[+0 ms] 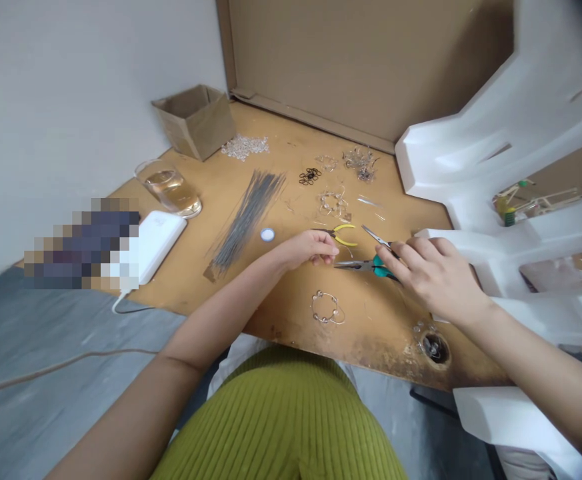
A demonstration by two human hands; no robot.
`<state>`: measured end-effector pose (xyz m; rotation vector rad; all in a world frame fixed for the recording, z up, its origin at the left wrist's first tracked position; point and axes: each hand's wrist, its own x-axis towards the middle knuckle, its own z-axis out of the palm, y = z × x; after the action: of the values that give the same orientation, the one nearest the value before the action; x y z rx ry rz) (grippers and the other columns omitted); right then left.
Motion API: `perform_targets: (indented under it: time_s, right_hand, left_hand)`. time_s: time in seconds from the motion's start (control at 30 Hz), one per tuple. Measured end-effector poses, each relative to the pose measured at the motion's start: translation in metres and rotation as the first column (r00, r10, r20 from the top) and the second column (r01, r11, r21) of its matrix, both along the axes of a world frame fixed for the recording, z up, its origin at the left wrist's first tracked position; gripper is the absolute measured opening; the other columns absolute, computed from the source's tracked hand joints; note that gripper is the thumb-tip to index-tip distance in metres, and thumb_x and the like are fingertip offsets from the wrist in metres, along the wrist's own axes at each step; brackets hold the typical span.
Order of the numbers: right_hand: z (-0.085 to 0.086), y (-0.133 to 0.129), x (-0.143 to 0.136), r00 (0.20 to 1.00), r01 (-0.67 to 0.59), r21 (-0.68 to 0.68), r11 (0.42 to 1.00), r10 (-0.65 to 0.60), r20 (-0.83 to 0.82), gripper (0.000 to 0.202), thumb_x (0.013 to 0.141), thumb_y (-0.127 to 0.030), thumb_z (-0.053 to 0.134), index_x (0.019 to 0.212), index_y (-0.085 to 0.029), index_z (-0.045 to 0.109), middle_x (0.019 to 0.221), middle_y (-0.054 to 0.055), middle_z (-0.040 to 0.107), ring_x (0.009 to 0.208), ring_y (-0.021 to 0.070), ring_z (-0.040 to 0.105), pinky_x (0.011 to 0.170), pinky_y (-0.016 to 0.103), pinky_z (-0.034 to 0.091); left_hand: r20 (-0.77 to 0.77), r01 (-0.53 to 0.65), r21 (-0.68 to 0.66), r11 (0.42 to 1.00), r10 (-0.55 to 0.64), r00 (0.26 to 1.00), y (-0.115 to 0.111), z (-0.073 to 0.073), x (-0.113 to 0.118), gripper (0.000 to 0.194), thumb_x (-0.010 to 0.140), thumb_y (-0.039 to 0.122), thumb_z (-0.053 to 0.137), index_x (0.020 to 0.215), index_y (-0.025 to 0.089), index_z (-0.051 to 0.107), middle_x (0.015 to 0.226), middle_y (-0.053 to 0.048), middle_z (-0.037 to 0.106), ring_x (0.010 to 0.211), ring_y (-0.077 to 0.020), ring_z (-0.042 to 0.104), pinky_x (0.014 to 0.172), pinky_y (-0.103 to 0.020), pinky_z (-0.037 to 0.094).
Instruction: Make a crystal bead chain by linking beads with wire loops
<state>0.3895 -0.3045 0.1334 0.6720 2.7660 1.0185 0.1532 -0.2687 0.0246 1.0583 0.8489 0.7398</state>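
My right hand point(431, 277) is closed around a pair of long-nose pliers with teal handles point(381, 268), their jaws pointing left. Just in front of my left hand point(318, 248), the fingers pinched together, a thin curved wire point(348, 253) shows at the fingertips, near the plier jaws. A slim-bladed metal tool, perhaps scissors point(375, 235), runs partly under my right hand; I cannot tell if it is held. Yellow-handled pliers point(345, 235) lie behind my left fingers. Nearer my body, a wire ring with clear beads point(325, 307) rests on the table.
A bundle of grey wires point(248, 220) lies left of a small white round lid point(267, 235). Farther back are clear beads point(245, 147), a cardboard box point(195, 123), black loops point(310, 177) and beaded wire pieces point(361, 162). A glass point(171, 189) and white power bank point(158, 243) stand left.
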Motion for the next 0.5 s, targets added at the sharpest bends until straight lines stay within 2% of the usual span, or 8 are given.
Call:
perform_targets:
  time_s: [0.3, 0.5]
  right_hand:
    - [0.0018, 0.0027, -0.0039, 0.999, -0.033, -0.016, 0.999, 0.033, -0.005, 0.031, 0.088, -0.013, 0.044, 0.117, -0.013, 0.054, 0.091, 0.009, 0.063, 0.079, 0.0219, 0.043, 0.065, 0.035, 0.025]
    - [0.0018, 0.004, -0.0033, 0.997, -0.074, -0.01, 0.997, 0.073, -0.017, 0.03, 0.088, -0.013, 0.044, 0.117, -0.012, 0.055, 0.09, 0.009, 0.063, 0.078, 0.0215, 0.043, 0.065, 0.034, 0.025]
  left_hand:
    - [-0.012, 0.002, -0.048, 0.999, -0.003, 1.0, -0.0028, 0.0056, -0.0005, 0.01, 0.075, 0.014, 0.058, 0.068, 0.012, 0.051, 0.057, 0.002, 0.059, 0.047, -0.0034, 0.05, 0.044, -0.017, 0.03]
    - [-0.012, 0.018, -0.064, 0.998, -0.019, 1.0, -0.0018, 0.0033, -0.0006, 0.01, 0.075, 0.015, 0.059, 0.067, 0.012, 0.052, 0.057, 0.002, 0.059, 0.048, -0.0036, 0.051, 0.044, -0.017, 0.031]
